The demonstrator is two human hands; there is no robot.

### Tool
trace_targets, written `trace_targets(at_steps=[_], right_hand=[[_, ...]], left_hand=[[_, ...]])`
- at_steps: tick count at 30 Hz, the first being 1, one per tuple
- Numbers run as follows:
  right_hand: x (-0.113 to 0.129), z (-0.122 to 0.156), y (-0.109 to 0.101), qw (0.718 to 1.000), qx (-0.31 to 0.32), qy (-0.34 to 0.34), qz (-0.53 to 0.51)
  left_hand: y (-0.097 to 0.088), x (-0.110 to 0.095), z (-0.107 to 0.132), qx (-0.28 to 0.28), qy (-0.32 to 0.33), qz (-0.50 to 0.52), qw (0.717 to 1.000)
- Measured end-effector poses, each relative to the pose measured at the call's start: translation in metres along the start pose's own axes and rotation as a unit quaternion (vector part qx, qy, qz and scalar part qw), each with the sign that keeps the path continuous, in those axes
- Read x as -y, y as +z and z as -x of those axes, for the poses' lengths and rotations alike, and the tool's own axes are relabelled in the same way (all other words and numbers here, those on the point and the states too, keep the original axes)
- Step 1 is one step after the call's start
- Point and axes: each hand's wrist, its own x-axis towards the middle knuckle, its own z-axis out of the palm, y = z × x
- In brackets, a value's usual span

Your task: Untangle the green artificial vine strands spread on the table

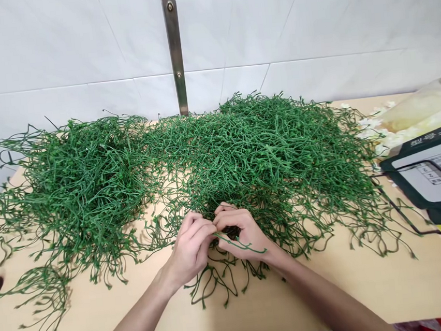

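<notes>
My left hand (192,242) is closed in a pinch on a thin green artificial stem (248,246), above the table's front half. The stem's free end trails to the right across the thumb of my right hand (241,230). My right fingers are curled, with their tips against those of my left hand at the same stem; the exact grip point is hidden. Just behind and beneath both hands lies a large tangled heap of green artificial stems (266,150) with small budded ends. Several loose stems (212,286) spread out in front of my hands.
A second stem heap (84,173) lies on the left, and a small bunch (41,292) near the front left. White flowers (383,134) and a dark labelled box (431,171) with a black wire loop are at right. A metal bracket (175,50) stands against the wall.
</notes>
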Motion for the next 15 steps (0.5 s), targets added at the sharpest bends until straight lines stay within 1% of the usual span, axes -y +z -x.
trace_targets(at_steps=[3, 9, 15], right_hand=[[0.0009, -0.0009, -0.0024, 1.000, 0.025, 0.005, 0.002], [0.0019, -0.0021, -0.0036, 1.000, 0.024, -0.006, 0.008], [0.0007, 0.0006, 0.0051, 0.999, -0.019, 0.012, 0.025]], left_hand=[[-0.0027, 0.0031, 0.0001, -0.005, -0.004, -0.013, 1.000], [-0.0036, 0.0063, 0.0014, 0.006, 0.005, -0.011, 1.000], [0.0014, 0.0028, 0.0006, 0.009, 0.010, -0.015, 1.000]])
